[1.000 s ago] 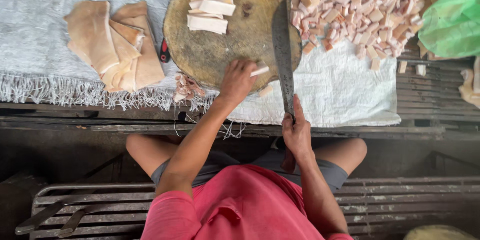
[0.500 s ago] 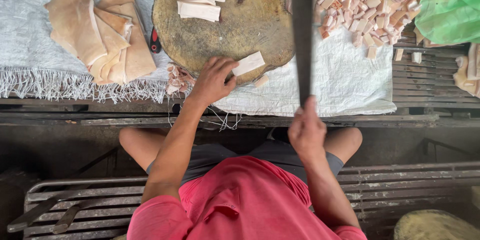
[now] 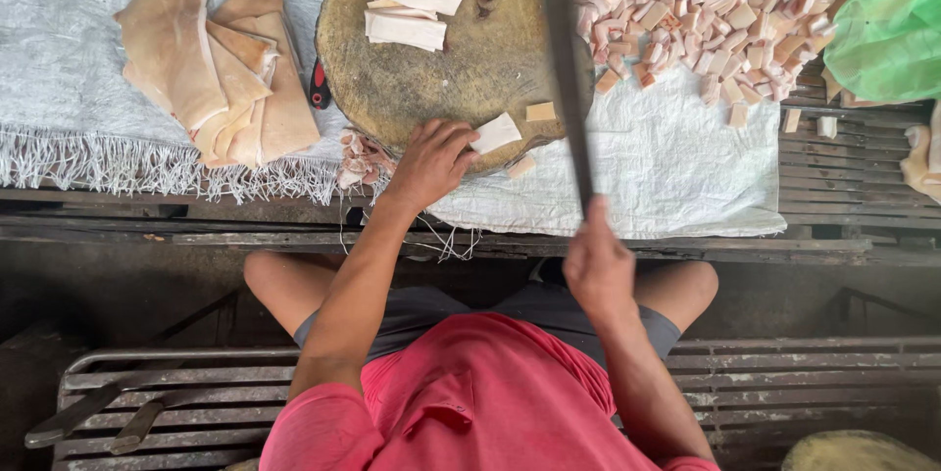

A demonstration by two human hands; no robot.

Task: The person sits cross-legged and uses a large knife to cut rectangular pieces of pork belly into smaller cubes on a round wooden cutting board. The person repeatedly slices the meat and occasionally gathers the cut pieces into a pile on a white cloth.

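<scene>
Rough wooden slats make up the low bench, with a white woven sheet [image 3: 676,167] spread over them and a round wooden chopping block [image 3: 441,69] set on top. The person sits close against it, knees under the edge.

Their left hand [image 3: 429,162] lies on the near rim of the block, fingers curled down and pinning a pale strip of pork skin [image 3: 497,133]. The strip rests at the block's near edge, its long axis running slantwise, the free end pointing up and to the right toward the blade. The right hand [image 3: 598,270] is closed tight around the handle of a long cleaver [image 3: 567,69], which is raised above the block, blade pointing away from the person, long axis almost straight up the view.

To cut well, I'd judge the fingertips should stay tucked back from the free end and the blade should drop square across the strip, giving pieces like the small one [image 3: 540,111] just beside it.

More strips [image 3: 407,0] are stacked at the block's far side. A heap of diced pieces [image 3: 725,10] lies to the right, and folded sheets of skin [image 3: 211,69] to the left.
</scene>
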